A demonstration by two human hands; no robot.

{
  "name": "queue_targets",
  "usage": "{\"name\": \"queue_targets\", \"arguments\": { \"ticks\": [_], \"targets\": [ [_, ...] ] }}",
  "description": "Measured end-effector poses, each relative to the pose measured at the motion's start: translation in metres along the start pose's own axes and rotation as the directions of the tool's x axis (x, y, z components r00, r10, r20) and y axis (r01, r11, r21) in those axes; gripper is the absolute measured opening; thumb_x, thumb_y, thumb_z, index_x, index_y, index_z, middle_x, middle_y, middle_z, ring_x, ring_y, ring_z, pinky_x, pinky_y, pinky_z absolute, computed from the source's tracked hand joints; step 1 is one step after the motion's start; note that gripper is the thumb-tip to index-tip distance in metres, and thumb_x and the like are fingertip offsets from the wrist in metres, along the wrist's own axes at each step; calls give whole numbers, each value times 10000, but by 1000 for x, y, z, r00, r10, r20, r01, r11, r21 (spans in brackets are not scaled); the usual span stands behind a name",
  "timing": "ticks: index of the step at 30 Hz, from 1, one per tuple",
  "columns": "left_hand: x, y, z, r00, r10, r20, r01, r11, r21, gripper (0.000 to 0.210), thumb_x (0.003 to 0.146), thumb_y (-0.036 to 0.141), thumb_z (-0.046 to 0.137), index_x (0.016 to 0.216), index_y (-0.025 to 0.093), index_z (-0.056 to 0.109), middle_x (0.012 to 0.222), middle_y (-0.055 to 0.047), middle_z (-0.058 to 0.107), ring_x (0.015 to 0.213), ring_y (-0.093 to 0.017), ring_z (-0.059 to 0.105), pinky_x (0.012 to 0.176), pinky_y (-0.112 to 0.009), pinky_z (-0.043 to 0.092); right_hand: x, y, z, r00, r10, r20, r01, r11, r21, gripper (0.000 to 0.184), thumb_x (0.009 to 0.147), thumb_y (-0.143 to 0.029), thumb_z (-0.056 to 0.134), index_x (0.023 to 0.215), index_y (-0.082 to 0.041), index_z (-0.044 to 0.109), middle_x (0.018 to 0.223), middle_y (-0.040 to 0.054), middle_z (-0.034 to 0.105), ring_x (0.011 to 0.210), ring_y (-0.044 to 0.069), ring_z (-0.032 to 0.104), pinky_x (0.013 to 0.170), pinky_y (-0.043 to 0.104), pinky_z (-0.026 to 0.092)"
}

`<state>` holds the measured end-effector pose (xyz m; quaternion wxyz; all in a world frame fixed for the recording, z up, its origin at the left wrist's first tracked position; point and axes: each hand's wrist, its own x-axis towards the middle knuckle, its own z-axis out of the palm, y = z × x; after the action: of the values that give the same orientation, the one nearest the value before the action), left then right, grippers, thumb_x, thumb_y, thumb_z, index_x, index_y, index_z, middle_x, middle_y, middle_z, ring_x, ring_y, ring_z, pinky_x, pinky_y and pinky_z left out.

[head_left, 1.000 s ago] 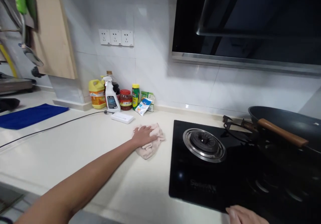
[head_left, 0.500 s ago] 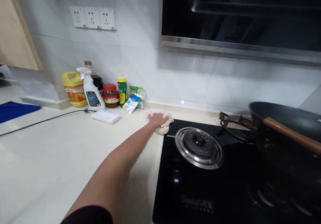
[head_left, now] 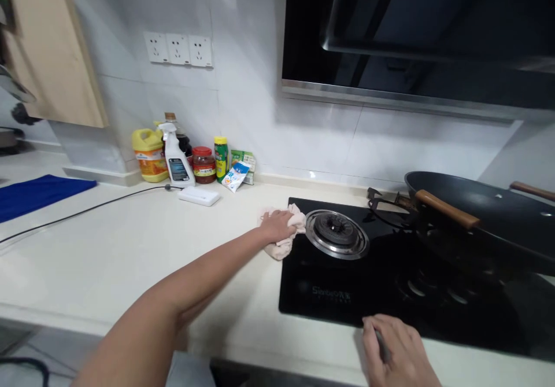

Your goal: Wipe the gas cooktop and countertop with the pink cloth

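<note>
My left hand presses a crumpled, pale pinkish cloth against the left edge of the black glass cooktop, with the fingers bent over it. Part of the cloth lies on the white counter and part overlaps the glass. A round burner with a metal ring is just right of the cloth. At the cooktop's front edge, my right hand is closed, its fingers curled around a small dark grey thing that they mostly hide.
A wok with a wooden handle sits on the right of the cooktop. Along the wall stand a yellow jug, a spray bottle, a red-lidded jar and packets. A white box and black cable lie nearby. The range hood overhangs.
My left hand and the cloth have moved toward me along the cooktop's left edge. My right hand has come into view at the front, and the view has shifted.
</note>
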<state>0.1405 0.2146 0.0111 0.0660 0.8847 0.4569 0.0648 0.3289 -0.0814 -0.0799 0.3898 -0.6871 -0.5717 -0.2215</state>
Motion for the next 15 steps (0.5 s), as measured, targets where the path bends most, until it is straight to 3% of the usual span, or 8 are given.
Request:
{"name": "queue_targets", "arguments": {
  "ticks": [2,5,10,15],
  "targets": [
    [-23,11,-3,997,62,54,-61,998,-20,529,975,445,468,1470,256,463,1607,-104,410,1475,-346,330,1176,-609,263,2,-6,-3,999,45,-2,-45,999,-22,356,1001,-458,467,865,-263,732,965,45,724,890,222,625,685,319,497],
    [-53,29,-8,980,166,112,-161,986,-50,574,908,434,512,1459,273,478,1587,-89,448,1462,-346,353,1169,-592,264,2,-12,-7,992,117,36,-117,993,-10,389,1002,-493,428,854,-277,715,993,38,710,922,230,597,656,314,478],
    [-106,71,-6,924,352,149,-338,934,-113,568,867,437,542,1417,303,515,1548,-29,505,1442,-296,389,1200,-535,220,4,-5,-10,960,209,187,-232,967,107,399,964,-590,443,934,-309,724,1061,34,711,1006,253,596,737,342,500],
    [-151,117,6,827,558,73,-536,820,-202,556,860,433,553,1385,250,537,1517,-67,532,1418,-323,406,1189,-558,204,9,9,-13,871,387,303,-481,797,366,504,869,-687,523,1041,-253,713,1090,68,718,937,245,652,785,354,534]
  ]
}}
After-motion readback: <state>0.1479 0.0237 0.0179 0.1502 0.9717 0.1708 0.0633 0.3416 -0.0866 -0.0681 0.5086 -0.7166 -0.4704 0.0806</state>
